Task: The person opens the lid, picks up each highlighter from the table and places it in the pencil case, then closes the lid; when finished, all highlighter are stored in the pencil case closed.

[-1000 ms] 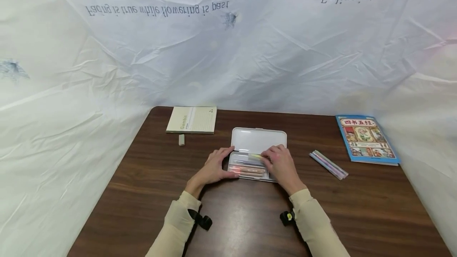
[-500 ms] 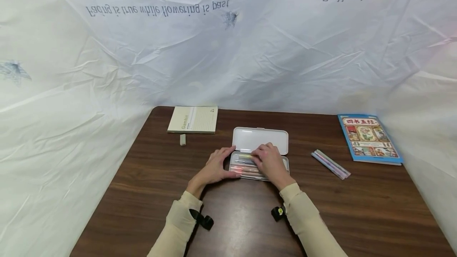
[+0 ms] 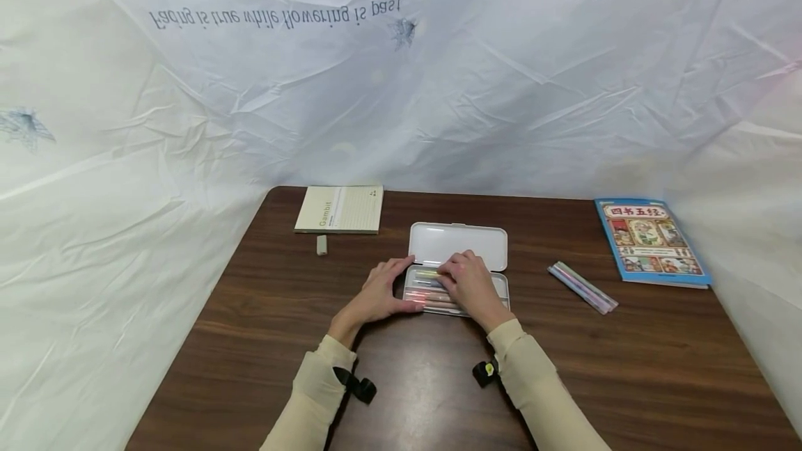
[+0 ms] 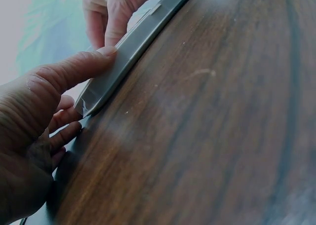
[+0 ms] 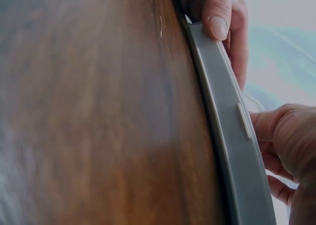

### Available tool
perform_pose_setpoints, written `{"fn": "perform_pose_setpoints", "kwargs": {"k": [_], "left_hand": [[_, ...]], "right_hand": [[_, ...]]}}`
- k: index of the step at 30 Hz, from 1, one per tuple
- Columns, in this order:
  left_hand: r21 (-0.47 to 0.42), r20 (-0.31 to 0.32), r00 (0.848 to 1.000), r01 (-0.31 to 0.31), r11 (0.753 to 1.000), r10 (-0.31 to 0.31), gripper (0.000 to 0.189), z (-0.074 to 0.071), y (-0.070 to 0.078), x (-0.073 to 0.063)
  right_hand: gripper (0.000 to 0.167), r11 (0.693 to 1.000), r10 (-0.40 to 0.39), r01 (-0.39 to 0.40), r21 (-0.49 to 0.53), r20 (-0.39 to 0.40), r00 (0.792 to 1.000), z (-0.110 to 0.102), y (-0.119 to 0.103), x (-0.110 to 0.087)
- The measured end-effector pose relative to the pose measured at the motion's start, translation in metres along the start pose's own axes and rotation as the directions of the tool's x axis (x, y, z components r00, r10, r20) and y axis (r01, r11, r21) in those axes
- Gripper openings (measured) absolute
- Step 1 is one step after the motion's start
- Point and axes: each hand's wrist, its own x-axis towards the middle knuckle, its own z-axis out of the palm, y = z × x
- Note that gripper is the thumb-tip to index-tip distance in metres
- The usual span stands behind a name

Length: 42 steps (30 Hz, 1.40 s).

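Note:
A white pencil case [image 3: 507, 291] lies open on the table, its lid [image 3: 460, 246] folded back. Several slim pens and pencils [image 3: 432, 300] lie side by side in it, some pinkish. My left hand [image 3: 379, 296] holds the case's left end, thumb at the front edge and fingers toward the back; the left wrist view shows the thumb [image 4: 86, 67] pressed to the case's side. My right hand [image 3: 470, 287] is over the case's back row, its fingertips pinching a yellowish pen [image 3: 427, 274]. The right palm hides part of the pens.
Several pastel pens [image 3: 583, 288] lie to the right of the case, with a blue-covered book [image 3: 651, 242] beyond. A cream notebook [image 3: 340, 209] and a small pale eraser [image 3: 321, 245] are at the back left. White sheeting [image 3: 401, 103] encloses the table's back and sides.
My right hand has moved left along the case, and the yellowish pen has shifted left with it. My left hand stays at the case's left end.

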Motion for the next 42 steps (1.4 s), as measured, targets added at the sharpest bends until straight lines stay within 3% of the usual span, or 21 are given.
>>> {"fn": "perform_pose_setpoints", "kwargs": {"k": [23,34,42], "left_hand": [[-0.009,-0.003,1.000,0.010,1.000,-0.010,0.103,0.000,0.001,0.000],[-0.016,0.000,1.000,0.003,1.000,-0.003,0.104,-0.001,0.002,0.001],[-0.014,0.003,1.000,0.000,1.000,0.000,0.103,-0.001,0.001,0.000]], "right_hand": [[0.010,0.999,0.029,-0.029,0.020,0.029,0.999,0.002,-0.002,0.001],[0.007,0.999,0.021,-0.021,0.043,-0.007,1.000,0.000,0.003,-0.002],[0.007,0.994,0.070,-0.066,0.089,-0.047,0.996,-0.013,0.014,-0.016]]}}
